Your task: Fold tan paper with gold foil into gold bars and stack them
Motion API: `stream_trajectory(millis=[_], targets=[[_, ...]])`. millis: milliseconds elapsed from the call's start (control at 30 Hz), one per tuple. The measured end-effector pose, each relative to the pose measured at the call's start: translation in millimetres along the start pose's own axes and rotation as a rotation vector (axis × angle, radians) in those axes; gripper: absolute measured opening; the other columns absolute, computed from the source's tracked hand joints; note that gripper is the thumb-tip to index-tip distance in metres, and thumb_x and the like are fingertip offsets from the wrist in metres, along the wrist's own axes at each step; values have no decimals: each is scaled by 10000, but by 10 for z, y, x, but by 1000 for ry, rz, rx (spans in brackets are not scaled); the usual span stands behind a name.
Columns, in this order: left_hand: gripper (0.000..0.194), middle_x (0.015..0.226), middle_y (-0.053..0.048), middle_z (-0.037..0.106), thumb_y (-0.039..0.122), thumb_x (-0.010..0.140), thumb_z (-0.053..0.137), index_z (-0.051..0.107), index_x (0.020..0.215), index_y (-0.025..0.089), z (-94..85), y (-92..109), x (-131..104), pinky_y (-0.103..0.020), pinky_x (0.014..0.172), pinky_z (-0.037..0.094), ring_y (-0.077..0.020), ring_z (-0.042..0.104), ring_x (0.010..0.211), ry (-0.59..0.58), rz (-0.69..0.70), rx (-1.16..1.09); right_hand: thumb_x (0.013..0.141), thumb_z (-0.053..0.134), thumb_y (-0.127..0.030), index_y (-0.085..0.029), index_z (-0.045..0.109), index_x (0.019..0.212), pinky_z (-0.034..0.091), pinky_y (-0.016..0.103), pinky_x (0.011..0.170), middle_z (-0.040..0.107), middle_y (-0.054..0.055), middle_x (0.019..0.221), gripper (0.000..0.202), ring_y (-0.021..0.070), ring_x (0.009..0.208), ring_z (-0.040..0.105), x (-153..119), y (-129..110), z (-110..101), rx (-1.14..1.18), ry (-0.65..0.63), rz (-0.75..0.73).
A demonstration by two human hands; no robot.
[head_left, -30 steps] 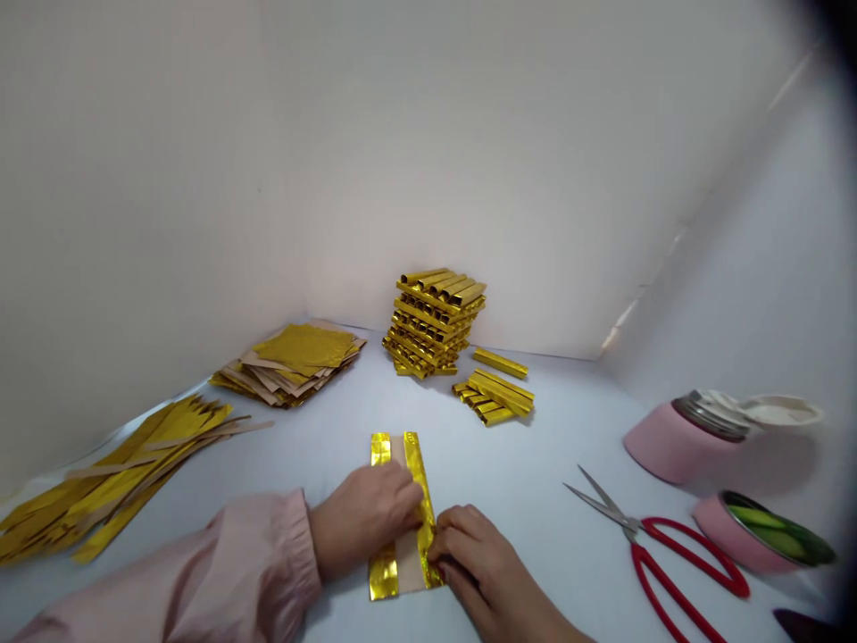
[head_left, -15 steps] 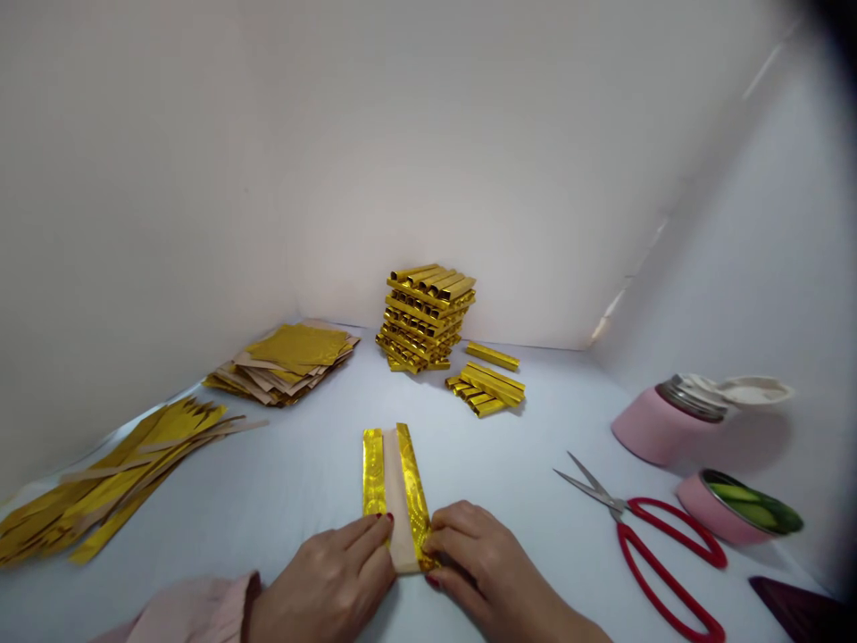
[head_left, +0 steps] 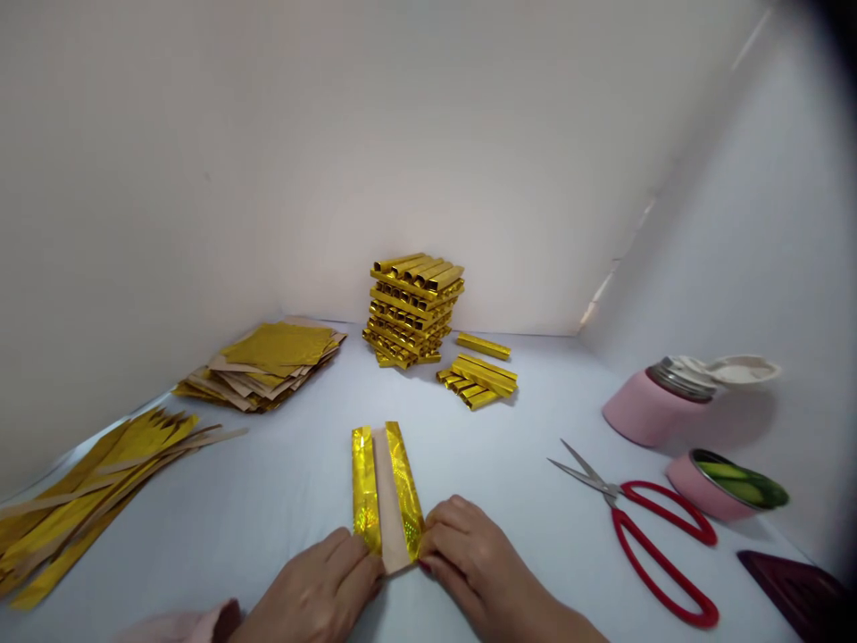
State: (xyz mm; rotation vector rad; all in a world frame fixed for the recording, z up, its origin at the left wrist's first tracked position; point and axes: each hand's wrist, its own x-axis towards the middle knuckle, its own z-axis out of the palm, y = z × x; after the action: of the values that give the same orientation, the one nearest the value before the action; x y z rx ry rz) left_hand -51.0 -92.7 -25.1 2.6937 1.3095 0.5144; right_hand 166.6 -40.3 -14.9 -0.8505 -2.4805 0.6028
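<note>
A sheet of gold foil paper (head_left: pixel 389 509) lies on the table with its plain tan back up. Both long edges are folded inward as shiny gold flaps, leaving a tan strip between them. My left hand (head_left: pixel 320 580) grips the near left corner, its fingertips partly hidden by the hand. At the near right corner my right hand (head_left: pixel 472 558) pinches the other folded edge between thumb and fingers. Beyond the sheet stands a crisscross stack of gold foil tubes (head_left: pixel 415 308), with a few loose tubes (head_left: pixel 478 382) beside it.
On the left are a pile of gold sheets (head_left: pixel 278 350) and a heap of cut strips (head_left: pixel 94 487). Red-handled scissors (head_left: pixel 611 489) lie partly spread at right, near a pink jar (head_left: pixel 656 406), a pink bowl (head_left: pixel 719 491) with green contents, and a dark flat object (head_left: pixel 790 585).
My left hand has slid toward me and off the left flap, which now shows more of its length. The right hand keeps its pinch. The whole view has shifted slightly.
</note>
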Motion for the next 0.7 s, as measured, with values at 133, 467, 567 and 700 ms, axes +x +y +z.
stream_trajectory(millis=[133,467,567,700], targets=[[297,856,-4,643,21,778,441,548,944,243,43,-60,5,-290,632,515,-193,616,713,-8,-66,-145,885,453,-119,-193,586,819,435,344,782,601,46,830,166,190,790,521,6,10,22,15,-17,50],[245,773,-21,649,198,941,344,560,829,223,3,-57,57,-255,602,534,-170,629,659,55,-136,-197,841,496,-109,-201,542,768,405,337,742,555,23,790,126,185,772,493,29,4,70,111,51,149],[246,796,-24,647,211,960,320,559,903,224,12,-58,60,-254,593,538,-171,638,672,49,-116,-171,814,520,-86,-198,526,772,406,340,738,560,21,795,120,187,775,495,30,-7,80,118,73,179],[295,948,-47,680,257,994,259,530,1106,221,-24,-76,65,-248,632,545,-177,663,780,57,34,-57,797,565,-77,-195,526,783,424,333,721,572,18,800,125,185,769,503,33,-10,91,127,90,212]])
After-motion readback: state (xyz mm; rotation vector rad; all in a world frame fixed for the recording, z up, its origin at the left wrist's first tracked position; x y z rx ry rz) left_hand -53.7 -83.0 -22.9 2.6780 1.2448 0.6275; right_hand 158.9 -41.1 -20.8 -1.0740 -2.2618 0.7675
